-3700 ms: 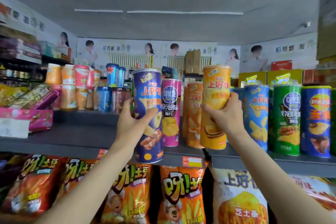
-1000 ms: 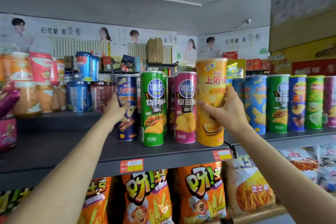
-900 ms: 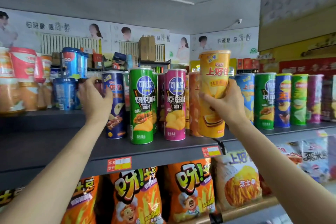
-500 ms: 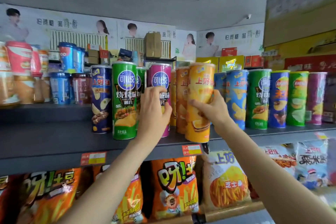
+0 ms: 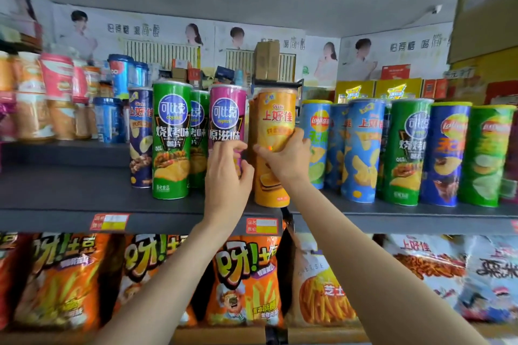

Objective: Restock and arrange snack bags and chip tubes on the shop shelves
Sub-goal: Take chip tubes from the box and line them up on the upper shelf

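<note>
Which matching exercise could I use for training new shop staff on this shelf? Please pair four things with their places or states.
Things:
1. magenta tube
2. orange tube
3. front green tube
4. orange snack bag

Places or states:
A. on the shelf below the tubes
B. gripped by the right hand
C. standing untouched, left of both hands
D. held by the left hand

Pairs: 1-D, 2-B, 3-C, 4-A

A dark grey metal shelf (image 5: 84, 199) carries upright cardboard chip tubes: a purple tube (image 5: 140, 137), a green tube (image 5: 171, 140), a magenta tube (image 5: 227, 117), an orange-yellow tube (image 5: 276, 120), then blue tubes (image 5: 361, 148) and green tubes (image 5: 406, 148) rightward. Stacked paper drink cups (image 5: 56, 98) stand at its left.
</note>
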Demonstrator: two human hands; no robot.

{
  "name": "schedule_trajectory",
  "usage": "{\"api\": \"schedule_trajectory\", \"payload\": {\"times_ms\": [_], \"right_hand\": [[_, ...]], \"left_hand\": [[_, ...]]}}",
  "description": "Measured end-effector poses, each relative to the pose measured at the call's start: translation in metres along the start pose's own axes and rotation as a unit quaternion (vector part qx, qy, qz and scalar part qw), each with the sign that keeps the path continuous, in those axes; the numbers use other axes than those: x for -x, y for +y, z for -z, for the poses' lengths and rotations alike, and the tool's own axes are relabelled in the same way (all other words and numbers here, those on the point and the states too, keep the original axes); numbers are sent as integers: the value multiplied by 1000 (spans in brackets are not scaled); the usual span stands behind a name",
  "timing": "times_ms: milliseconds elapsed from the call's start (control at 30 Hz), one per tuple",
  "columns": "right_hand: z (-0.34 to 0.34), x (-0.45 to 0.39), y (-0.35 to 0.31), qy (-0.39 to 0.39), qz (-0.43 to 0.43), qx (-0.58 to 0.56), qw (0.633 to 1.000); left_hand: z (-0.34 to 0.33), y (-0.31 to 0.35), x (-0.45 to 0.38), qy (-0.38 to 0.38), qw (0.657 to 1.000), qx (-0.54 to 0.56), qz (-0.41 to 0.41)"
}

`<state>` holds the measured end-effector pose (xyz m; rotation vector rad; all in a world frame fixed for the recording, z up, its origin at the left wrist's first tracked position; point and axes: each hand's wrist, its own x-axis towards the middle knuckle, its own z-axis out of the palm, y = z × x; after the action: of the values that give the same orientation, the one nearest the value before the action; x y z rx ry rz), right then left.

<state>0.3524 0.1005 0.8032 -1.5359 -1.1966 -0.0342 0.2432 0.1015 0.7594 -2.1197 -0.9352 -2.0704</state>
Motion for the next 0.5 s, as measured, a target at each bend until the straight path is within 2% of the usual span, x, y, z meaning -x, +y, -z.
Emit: {"api": "schedule_trajectory", "payload": {"times_ms": [267, 400, 500], "right_hand": [[10, 14, 10, -31, -24, 8, 999], [56, 45, 55, 4, 49, 10, 999], [112, 75, 105, 34, 94, 48, 994]], "left_hand": [[9, 3, 13, -48, 997, -31, 44], [2, 16, 42, -29, 999, 21, -17], [-19, 40, 86, -88, 992, 68, -54]]}}
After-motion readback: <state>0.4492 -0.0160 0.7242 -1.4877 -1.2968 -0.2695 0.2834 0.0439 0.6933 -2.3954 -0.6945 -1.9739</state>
